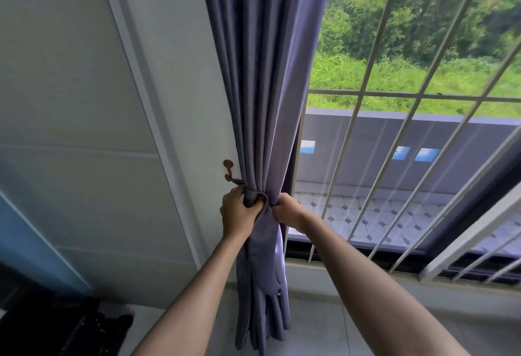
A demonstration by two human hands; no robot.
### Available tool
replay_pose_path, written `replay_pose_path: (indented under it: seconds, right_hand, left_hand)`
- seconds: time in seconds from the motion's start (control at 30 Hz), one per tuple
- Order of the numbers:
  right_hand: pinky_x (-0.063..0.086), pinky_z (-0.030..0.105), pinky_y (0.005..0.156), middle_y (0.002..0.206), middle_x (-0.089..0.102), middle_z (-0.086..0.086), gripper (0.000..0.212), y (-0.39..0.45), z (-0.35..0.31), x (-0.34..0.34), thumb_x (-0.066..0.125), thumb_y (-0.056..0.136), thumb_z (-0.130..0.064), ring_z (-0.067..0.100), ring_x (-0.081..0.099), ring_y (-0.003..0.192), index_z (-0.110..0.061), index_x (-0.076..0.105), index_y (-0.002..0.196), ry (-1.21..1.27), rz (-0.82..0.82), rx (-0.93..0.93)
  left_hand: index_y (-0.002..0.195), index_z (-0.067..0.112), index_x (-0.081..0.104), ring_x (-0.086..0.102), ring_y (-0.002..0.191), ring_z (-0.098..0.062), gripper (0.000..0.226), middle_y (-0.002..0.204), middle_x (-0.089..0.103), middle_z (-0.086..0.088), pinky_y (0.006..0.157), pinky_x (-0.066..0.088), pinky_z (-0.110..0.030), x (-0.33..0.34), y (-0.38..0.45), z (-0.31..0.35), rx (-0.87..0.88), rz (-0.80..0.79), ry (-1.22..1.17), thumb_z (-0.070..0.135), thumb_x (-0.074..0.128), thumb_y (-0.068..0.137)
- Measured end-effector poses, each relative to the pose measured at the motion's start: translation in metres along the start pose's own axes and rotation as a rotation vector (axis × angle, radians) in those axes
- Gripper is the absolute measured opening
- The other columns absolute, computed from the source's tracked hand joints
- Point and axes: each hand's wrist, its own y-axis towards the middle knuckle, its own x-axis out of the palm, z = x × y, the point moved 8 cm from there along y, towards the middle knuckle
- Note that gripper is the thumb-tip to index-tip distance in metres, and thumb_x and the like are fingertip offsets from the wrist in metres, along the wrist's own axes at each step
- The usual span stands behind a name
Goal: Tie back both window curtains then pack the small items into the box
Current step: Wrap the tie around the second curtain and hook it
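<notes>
Curtain (262, 102), purple-grey, is hanging gathered into one bunch between both hands, beside the window bars (394, 135). Both arms are reaching forward and up, forearms bare, wrists bending slightly inward toward the bunch. Left hand (238, 213) is gripping the left side of the gathered fabric, fingers curling round the tieback band (255, 196) where it is wrapping the curtain. Right hand (289, 210) is pinching the fabric and band on the right side, fingers curled tight, knuckles facing the camera. The hands are sitting level with each other, the pinched waist of the curtain lying directly between them. Below the hands the folds are falling loose toward the floor; above them the pleats are rising straight. Just above and left of the left hand, a small brown wall hook (229, 168) is sticking out, the band's end running to it. A dark object (93, 333), too blurred to identify, is lying far below the left forearm.
</notes>
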Motion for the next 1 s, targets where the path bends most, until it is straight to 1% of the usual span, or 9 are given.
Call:
replay_pose_path:
  seconds: [0.17,0.33,0.4,0.53,0.63,0.7,0.77,0.87,1.0]
  right_hand:
    - [0.043,0.031,0.068,0.079,0.057,0.006,0.022,0.007,-0.005,0.003,0.046,0.087,-0.007,0.014,0.044,0.077,0.007,0.062,0.084,-0.166,0.01,-0.02]
    - [0.035,0.024,0.057,0.072,0.052,0.003,0.033,0.007,-0.016,0.004,0.042,0.092,-0.006,0.015,0.041,0.074,-0.017,0.046,0.061,-0.254,0.027,-0.034]
    - [0.035,0.022,0.057,0.064,0.047,-0.003,0.035,0.006,-0.015,0.008,0.042,0.092,-0.003,0.012,0.04,0.064,-0.019,0.045,0.061,-0.131,0.015,-0.012]
    - [0.048,0.029,0.07,0.08,0.061,0.003,0.02,0.001,-0.011,0.02,0.048,0.092,-0.003,0.013,0.054,0.077,-0.02,0.058,0.091,0.176,-0.013,-0.01]
    - [0.049,0.035,0.077,0.104,0.061,0.013,0.041,-0.002,-0.009,0.024,0.041,0.087,0.009,0.019,0.056,0.094,-0.02,0.052,0.114,0.311,-0.04,-0.025]
    - [0.049,0.028,0.077,0.113,0.059,0.009,0.046,-0.008,-0.008,0.016,0.044,0.081,0.003,0.016,0.057,0.097,-0.019,0.049,0.121,0.327,0.091,-0.05]
    - [0.047,0.02,0.075,0.11,0.058,-0.001,0.042,-0.027,-0.008,-0.003,0.052,0.078,-0.01,0.01,0.056,0.091,-0.023,0.051,0.118,0.23,0.42,-0.146]
    - [0.045,0.023,0.07,0.093,0.049,-0.004,0.021,-0.071,-0.015,0.0,0.058,0.081,-0.022,0.012,0.049,0.078,-0.017,0.052,0.1,-0.179,0.804,-0.387]
    - [0.048,0.034,0.055,0.069,0.056,-0.005,0.032,-0.075,-0.002,0.043,0.054,0.083,-0.052,0.018,0.055,0.059,-0.021,0.047,0.084,-0.486,0.681,-0.286]
  left_hand:
    - [0.099,0.013,0.066,0.062,0.091,-0.02,0.028,0.098,0.067,-0.004,0.082,0.052,-0.038,0.0,0.0,-0.005,-0.038,0.043,-0.046,0.03,0.074,0.077]
    - [0.091,0.011,0.066,0.063,0.079,-0.02,0.022,0.088,0.069,-0.004,0.066,0.045,-0.027,0.0,0.005,-0.006,-0.056,0.061,-0.045,0.027,0.074,0.078]
    - [0.089,0.011,0.066,0.062,0.076,-0.018,0.019,0.085,0.069,-0.004,0.064,0.041,-0.023,0.0,0.009,-0.004,-0.054,0.036,-0.041,0.025,0.073,0.079]
    - [0.084,0.011,0.065,0.062,0.074,-0.019,0.018,0.082,0.07,-0.005,0.063,0.039,-0.023,-0.002,0.014,-0.002,-0.025,0.016,0.009,0.026,0.073,0.079]
    - [0.082,0.009,0.066,0.064,0.077,-0.025,0.021,0.083,0.07,-0.008,0.062,0.039,-0.024,-0.002,0.016,-0.002,-0.01,0.03,0.06,0.028,0.072,0.079]
    - [0.083,0.009,0.066,0.064,0.078,-0.026,0.022,0.084,0.07,-0.009,0.062,0.038,-0.025,-0.002,0.018,-0.001,0.0,0.038,0.082,0.03,0.071,0.079]
    - [0.083,0.009,0.066,0.063,0.079,-0.025,0.021,0.084,0.07,-0.009,0.062,0.036,-0.024,-0.001,0.018,-0.001,-0.003,0.044,0.087,0.029,0.071,0.08]
    - [0.08,0.008,0.066,0.063,0.076,-0.027,0.022,0.08,0.069,-0.01,0.061,0.036,-0.025,-0.001,0.017,0.0,0.007,0.066,0.092,0.029,0.071,0.079]
    - [0.081,0.007,0.068,0.063,0.074,-0.026,0.028,0.079,0.068,-0.01,0.06,0.037,-0.024,-0.005,0.017,0.002,0.017,0.088,0.126,0.035,0.072,0.077]
